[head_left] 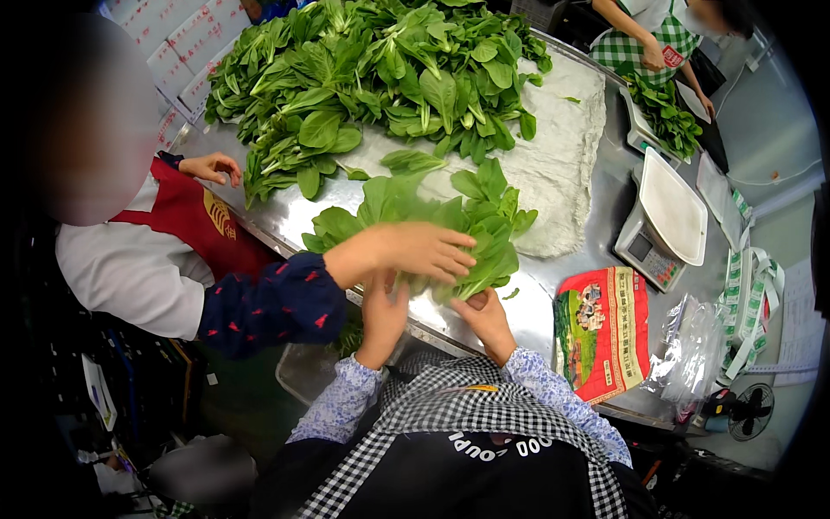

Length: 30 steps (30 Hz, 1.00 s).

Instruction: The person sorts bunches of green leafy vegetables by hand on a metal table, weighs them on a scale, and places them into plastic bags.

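Note:
A loose bunch of leafy greens [497, 246] with broad leaves and pale stems is at the table's near edge. My right hand [486, 324] is closed around its stem ends, thumb toward the middle. Left of it, my left hand [383, 322] is raised by the greens; its fingertips are partly hidden behind a co-worker's forearm, so its grip cannot be made out. That co-worker's hand [428, 251] reaches in from the left over the bunch, and some leaves there are smeared by motion.
A big heap of greens [372, 78] lies at the back on a white cloth [562, 164]. Right stand a scale with a white tray [673, 208], a red printed bag [605, 329], clear plastic bags [692, 346] and green-white tape [743, 303]. Another person [648, 43] works at far right.

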Each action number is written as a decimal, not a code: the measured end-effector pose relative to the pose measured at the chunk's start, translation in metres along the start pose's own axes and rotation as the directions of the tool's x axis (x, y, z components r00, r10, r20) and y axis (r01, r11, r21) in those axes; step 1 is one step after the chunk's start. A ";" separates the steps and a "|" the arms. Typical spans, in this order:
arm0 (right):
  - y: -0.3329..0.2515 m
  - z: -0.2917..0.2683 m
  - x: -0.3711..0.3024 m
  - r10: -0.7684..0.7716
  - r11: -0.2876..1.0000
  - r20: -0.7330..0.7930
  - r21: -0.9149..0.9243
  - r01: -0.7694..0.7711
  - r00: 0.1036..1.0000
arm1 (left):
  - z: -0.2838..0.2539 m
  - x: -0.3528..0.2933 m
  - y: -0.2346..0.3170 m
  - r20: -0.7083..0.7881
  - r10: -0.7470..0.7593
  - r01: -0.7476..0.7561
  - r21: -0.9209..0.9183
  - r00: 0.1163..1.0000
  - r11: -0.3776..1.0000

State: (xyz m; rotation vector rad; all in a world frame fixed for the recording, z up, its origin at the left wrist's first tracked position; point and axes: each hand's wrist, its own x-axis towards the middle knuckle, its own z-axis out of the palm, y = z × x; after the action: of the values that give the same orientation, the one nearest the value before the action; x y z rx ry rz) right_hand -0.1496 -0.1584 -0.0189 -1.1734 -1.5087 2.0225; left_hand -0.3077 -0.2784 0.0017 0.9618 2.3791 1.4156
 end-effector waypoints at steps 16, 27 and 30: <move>-0.029 0.024 0.036 -0.144 0.979 -0.007 -0.149 0.142 0.989 | 0.043 0.018 0.033 0.286 0.057 -0.051 -0.031 0.956 0.998; -0.030 0.017 0.044 0.188 0.982 -0.282 0.051 -0.181 0.941 | 0.019 0.001 0.025 0.229 -0.186 0.254 -0.315 0.955 0.914; -0.020 0.010 0.042 0.201 0.979 -0.258 0.030 -0.200 0.945 | 0.043 0.009 -0.013 0.150 -0.300 0.333 -0.298 0.942 0.895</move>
State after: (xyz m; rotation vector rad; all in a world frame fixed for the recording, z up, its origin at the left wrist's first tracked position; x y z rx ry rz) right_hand -0.1860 -0.1278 -0.0171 -1.5793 -1.3026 1.8990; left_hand -0.2991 -0.2468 -0.0296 0.5189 2.0305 1.5169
